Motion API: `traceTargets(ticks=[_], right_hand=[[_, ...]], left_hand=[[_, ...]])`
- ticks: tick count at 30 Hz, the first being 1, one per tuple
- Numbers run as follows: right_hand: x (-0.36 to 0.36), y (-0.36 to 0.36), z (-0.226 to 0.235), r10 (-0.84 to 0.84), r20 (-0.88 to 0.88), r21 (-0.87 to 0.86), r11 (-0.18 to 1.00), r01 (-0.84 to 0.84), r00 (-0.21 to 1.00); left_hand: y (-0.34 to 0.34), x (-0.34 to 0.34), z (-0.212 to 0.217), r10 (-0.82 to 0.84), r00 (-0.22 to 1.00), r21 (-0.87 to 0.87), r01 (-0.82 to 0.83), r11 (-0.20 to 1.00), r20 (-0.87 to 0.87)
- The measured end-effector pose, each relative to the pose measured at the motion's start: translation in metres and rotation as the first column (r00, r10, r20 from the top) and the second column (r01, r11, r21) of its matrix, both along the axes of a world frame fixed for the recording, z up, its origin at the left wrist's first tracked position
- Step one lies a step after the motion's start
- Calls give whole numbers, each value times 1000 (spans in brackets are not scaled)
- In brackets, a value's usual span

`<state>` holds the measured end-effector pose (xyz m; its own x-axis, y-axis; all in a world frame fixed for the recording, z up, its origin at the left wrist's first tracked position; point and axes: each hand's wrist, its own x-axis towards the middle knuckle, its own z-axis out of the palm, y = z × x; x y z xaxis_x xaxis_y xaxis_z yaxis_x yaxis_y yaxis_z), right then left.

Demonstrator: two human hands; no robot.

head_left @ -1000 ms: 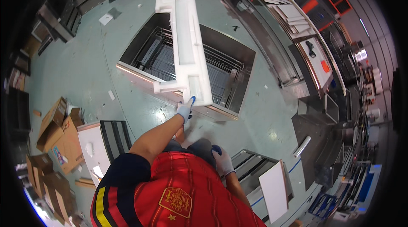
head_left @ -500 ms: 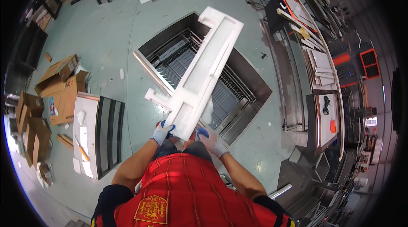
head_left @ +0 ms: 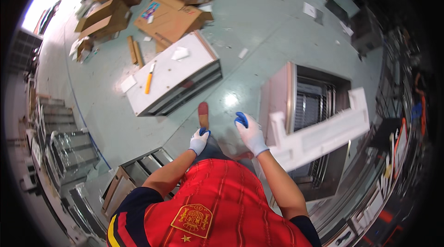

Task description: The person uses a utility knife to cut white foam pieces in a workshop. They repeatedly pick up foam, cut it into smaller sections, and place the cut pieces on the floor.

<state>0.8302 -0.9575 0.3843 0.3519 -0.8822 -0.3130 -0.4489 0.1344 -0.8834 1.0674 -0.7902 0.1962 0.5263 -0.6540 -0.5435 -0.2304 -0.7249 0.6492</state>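
Foam (head_left: 323, 138) over cabinet (head_left: 278, 90), just beside my right hand (head_left: 251, 133), fingers bent, half spread, my left hand (head_left: 199, 141) curled, whether pinching anything I cannot tell.

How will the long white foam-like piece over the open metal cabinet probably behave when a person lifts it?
This long white foam-like piece is probably light for its size, judging by its material. It should stay fairly stiff, since it looks thick and straight. Its slimmer projecting ends might snap.
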Motion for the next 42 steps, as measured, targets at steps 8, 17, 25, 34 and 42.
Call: traceTargets(ticks=[8,17,25,34,42], right_hand=[[303,-76,-103,401,-99,170,909,-382,911],[259,-24,-142,562,-254,527,763,-375,787],[157,-46,-104,461,-457,457,856,-244,761],[156,-53,-95,-248,117,343,919,195,962],[-40,8,-17,-679,-56,258,699,667,732]], left_hand=[[26,136,11,310,948,161,-317,935,69],[-118,390,-69,277,743,-42,-318,947,610],[-133,400,-99,34,934,209,-114,971,356],[-172,106,45,-512,806,-384,391,837,-296],[-255,-50,132,-972,135,-229,957,179,-192]])
